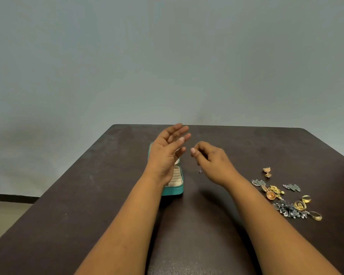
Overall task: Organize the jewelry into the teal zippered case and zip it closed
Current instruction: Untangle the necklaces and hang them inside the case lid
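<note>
Teal and open, the case sits on the dark table, partly behind the left hand, whose fingers are spread and hold nothing I can see. The right hand curls as if pinching something; I cannot tell what. The jewelry pile lies well apart on the right. These bits look small, light and slippery, so pinch each by its hard rim.

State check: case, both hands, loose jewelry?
teal case: open, unzipped, cream ring rolls showing
left hand: raised over the case, fingers straight, what it holds is unclear
right hand: fingers curled, pinching something tiny
jewelry pile: loose on table, outside case
small piece: lying alone beside case
</note>
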